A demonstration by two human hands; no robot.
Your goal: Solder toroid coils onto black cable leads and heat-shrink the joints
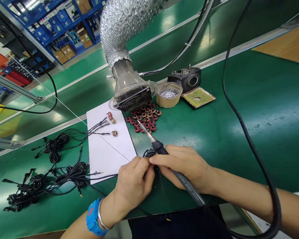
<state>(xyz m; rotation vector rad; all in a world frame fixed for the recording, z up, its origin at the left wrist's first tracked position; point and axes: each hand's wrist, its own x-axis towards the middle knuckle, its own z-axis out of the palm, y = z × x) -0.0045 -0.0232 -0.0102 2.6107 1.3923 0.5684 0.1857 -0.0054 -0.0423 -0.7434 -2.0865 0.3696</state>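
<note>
Your left hand (133, 187) pinches a wire-wound toroid coil (149, 153) just beside a white paper sheet (109, 156). Your right hand (183, 167) grips a soldering iron (186, 186), its tip raised near a heap of toroid coils (144, 118). Bundled black cables (62, 176) lie left of the sheet; a solder tin (168, 96) and fume extractor nozzle (133, 96) sit ahead on the green bench mat (226, 132).

Way up past my left hand (133, 187) there's blue shelving (47, 30) loaded with cardboard boxes (67, 51) and blue bins (62, 15). A green bench (264, 109) runs under me, another green bench (164, 39) sits behind it, both shiny with light glare, and a tan panel (284, 43) fills the far right corner.
</note>
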